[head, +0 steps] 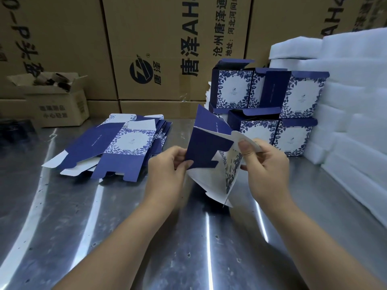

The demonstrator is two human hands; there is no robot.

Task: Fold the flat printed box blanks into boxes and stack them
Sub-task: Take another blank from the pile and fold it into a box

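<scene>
One box blank [211, 155] is in work, held clear of the counter [125, 227] between both hands at the centre of the head view. Your left hand [165, 170] pinches the navy side panel at its near edge, with the thumb on the outer face and the fingers [179, 152] curled behind it. Your right hand [266, 166] pinches the white-backed flap on the opposite side, thumb on top. Neither hand lies spread flat.

This opposed grip lets you pull the panels apart. The blank is partly opened: the navy panel stands upright, the floral panel angles down, and the lower flaps hang loose toward the counter. Judging from that shape, you are squaring the sleeve and the bottom flaps are not yet locked.

Supply lies to your left as a loose pile of flat blanks [117, 147], printed side up and fanned on the counter near the left hand. Output stands ahead and to the right: folded boxes [266, 105] stacked in two tiers with their top flaps open. They back onto white foam sheets [351, 91], which appear to steady the stack. Place the finished box there. At the back stand brown shipping cartons [167, 38], and a small open carton [56, 101] sits at far left.
</scene>
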